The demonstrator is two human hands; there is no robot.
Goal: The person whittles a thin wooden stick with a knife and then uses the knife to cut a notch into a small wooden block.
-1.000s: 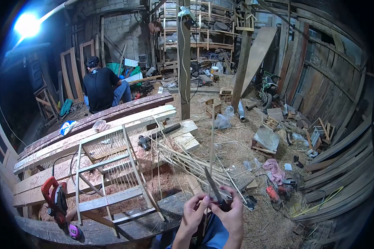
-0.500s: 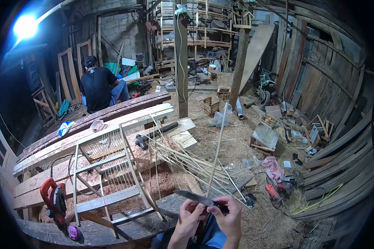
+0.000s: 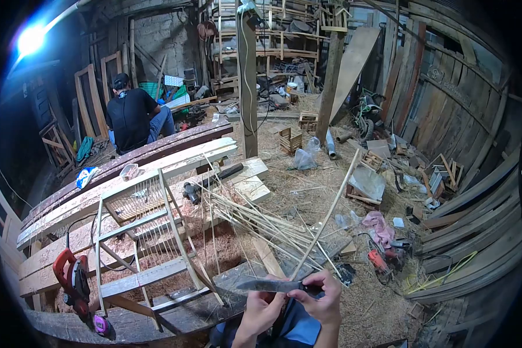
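At the bottom middle, my right hand [image 3: 320, 298] is closed around the dark handle of a knife [image 3: 269, 286], whose blade points left. My left hand [image 3: 263, 313] grips the low end of a long thin bamboo strip [image 3: 329, 216], just under the blade. The strip slants up and to the right, and the blade crosses it near my fingers. Left of my hands, a slatted wooden frame [image 3: 142, 238] leans on the bench. A pile of thin strips [image 3: 261, 223] lies just beyond my hands.
A red power tool [image 3: 72, 278] and pink tape measure [image 3: 101, 325] sit on the bench [image 3: 203, 313] at left. A black tool [image 3: 192, 193] lies among shavings. A red grinder [image 3: 380, 261] is on the floor at right. Another person [image 3: 130, 116] sits at back left.
The strip has tipped to the right, from near upright to a clear slant. The knife blade now lies more level. The view has shifted slightly.
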